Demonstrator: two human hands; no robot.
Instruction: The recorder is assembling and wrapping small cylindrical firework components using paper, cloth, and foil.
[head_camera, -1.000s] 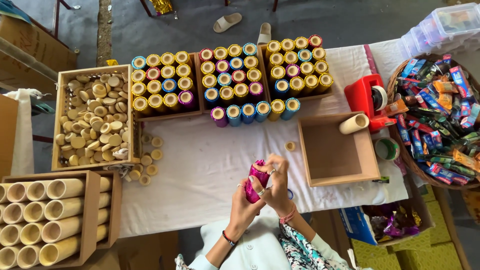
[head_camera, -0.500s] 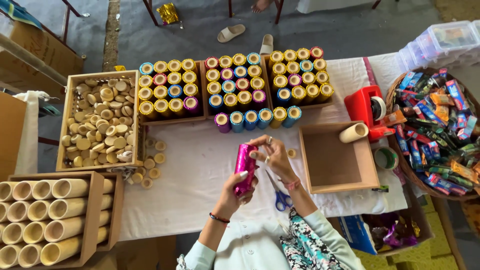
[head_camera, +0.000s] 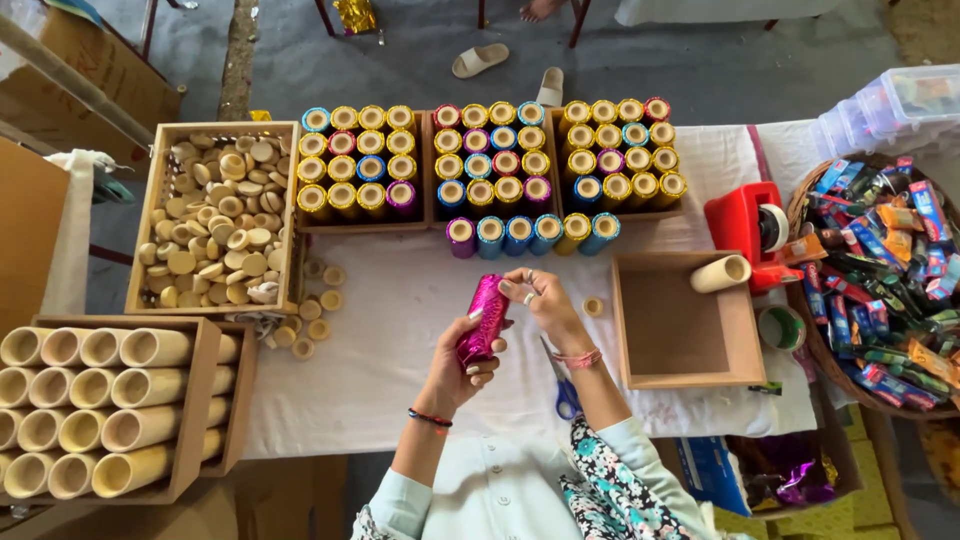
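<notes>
Soft, even daylight fills the scene, bright on the white cloth-covered desk (head_camera: 400, 330), with only faint shadows under the hands. The shiny magenta foil-wrapped tube (head_camera: 483, 318) glints. Focus is sharp throughout; wide-angle bending shows at the edges.

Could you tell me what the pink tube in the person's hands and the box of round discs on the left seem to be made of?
The pink tube, held in the left hand with the right hand at its top, looks wrapped in metallic foil: it glitters and crinkles. The discs look like pale cardboard or wood, matte. Their tray seems plain unfinished wood.
</notes>
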